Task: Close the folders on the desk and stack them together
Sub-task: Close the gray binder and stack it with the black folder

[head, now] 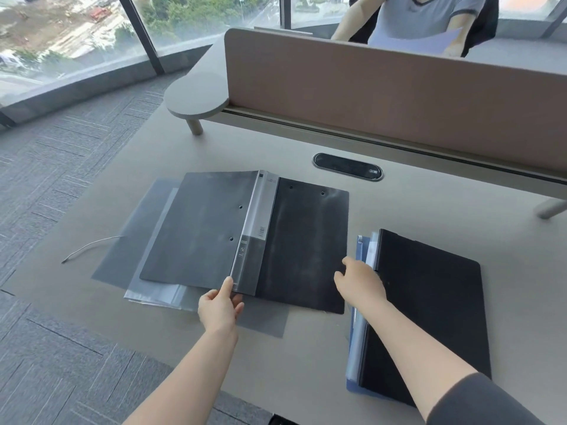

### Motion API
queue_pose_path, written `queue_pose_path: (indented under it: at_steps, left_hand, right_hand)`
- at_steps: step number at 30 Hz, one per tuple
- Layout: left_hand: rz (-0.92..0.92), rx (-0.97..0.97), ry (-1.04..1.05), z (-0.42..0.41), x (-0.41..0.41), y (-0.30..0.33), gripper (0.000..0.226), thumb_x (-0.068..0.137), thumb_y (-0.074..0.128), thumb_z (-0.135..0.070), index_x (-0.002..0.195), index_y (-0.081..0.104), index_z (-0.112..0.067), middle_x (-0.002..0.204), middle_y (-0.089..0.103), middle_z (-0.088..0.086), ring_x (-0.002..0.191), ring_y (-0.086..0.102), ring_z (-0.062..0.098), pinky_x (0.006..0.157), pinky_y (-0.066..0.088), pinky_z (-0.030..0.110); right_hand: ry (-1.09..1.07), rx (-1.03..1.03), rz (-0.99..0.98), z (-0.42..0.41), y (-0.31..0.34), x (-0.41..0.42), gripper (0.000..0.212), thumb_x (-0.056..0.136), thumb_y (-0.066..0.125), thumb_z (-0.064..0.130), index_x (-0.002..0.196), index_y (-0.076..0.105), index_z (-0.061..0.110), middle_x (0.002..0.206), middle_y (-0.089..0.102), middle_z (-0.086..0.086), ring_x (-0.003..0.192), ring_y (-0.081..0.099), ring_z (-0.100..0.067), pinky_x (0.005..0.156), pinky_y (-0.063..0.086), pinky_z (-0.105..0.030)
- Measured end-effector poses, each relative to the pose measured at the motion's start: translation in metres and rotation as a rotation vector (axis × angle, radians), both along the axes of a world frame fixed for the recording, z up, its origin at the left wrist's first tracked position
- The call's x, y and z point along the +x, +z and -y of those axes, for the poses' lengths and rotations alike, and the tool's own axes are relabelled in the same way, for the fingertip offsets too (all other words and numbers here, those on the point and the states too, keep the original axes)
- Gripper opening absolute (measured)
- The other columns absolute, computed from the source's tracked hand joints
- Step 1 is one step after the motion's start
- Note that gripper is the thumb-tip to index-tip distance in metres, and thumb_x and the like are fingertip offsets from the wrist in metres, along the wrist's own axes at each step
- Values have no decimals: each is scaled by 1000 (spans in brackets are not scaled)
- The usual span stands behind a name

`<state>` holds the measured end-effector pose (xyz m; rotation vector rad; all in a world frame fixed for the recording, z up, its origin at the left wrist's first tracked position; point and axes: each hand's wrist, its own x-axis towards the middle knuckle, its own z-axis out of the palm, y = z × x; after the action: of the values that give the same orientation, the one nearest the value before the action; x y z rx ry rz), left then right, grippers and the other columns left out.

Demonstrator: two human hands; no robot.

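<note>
Left hand (pixel 219 305) fingers pinching spine of open black folder (pixel 306 240), frame centre; right hand (pixel 359 279) fingers loose at its cover edge, grasping nothing. Risk: clear sleeves (pixel 159 294) beneath dragging or slipping across counter (pixel 306 357) during closing.

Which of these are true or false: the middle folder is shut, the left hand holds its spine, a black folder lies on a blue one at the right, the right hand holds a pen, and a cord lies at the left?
1. The middle black folder is shut. False: it lies spread open.
2. The left hand pinches its spine's near end. True.
3. The closed black folder lies on a blue folder. True.
4. The right hand holds a pen. False: it holds nothing, at the open folder's right edge.
5. A thin cord lies at the left. True.
</note>
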<state>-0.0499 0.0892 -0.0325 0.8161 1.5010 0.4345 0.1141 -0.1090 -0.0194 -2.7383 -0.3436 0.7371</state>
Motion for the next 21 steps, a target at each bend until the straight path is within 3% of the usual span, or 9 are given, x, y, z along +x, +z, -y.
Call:
queue_pose_path:
  at_steps: [2, 4, 6, 10, 14, 21]
  left_hand:
    - [-85, 104, -32, -2, -1, 6, 31, 84, 73, -24, 97, 50, -7, 80, 58, 7, 63, 58, 21, 61, 50, 32]
    - [-207, 275, -125, -4, -2, 14, 32, 84, 69, -19, 105, 49, -8, 84, 57, 4, 77, 58, 26, 71, 44, 35]
    - [-270, 500, -316, -6, -4, 16, 31, 83, 68, -13, 109, 51, -11, 96, 57, 6, 93, 58, 29, 82, 45, 39]
    - [-326, 820, -785, -15, -9, 5, 59, 73, 68, -4, 128, 54, -18, 132, 50, 3, 121, 43, 27, 103, 37, 41]
    - [-484, 909, -1176, -32, -7, -4, 85, 68, 68, -12, 146, 39, -26, 158, 28, 5, 145, 20, 29, 117, 21, 44]
    - [-508, 957, -1437, -49, -3, -11, 97, 72, 66, -29, 153, 16, -38, 164, 11, -3, 151, 2, 24, 121, 3, 45]
  right_hand:
    - [-59, 29, -37, -2, -4, 6, 38, 93, 42, 23, 126, 53, 8, 116, 63, -8, 95, 58, -28, 70, 41, -32]
    - [-86, 42, -59, -4, -6, 10, 36, 91, 42, 24, 121, 54, 9, 112, 61, -8, 92, 55, -28, 70, 41, -31]
    - [-100, 47, -77, -5, -9, 13, 32, 91, 42, 25, 119, 53, 14, 113, 58, -7, 94, 55, -28, 73, 44, -33]
    - [-100, 94, -76, -9, -13, 18, 53, 92, 42, 27, 145, 39, 22, 139, 50, -5, 115, 57, -28, 84, 48, -37]
    - [-17, 182, -47, -25, -9, 34, 52, 94, 44, 28, 145, 35, 29, 143, 47, -3, 124, 52, -26, 91, 48, -40]
    - [123, 236, 34, -69, -3, 82, 55, 95, 49, 24, 148, 36, 21, 154, 37, -2, 136, 41, -27, 107, 41, -46]
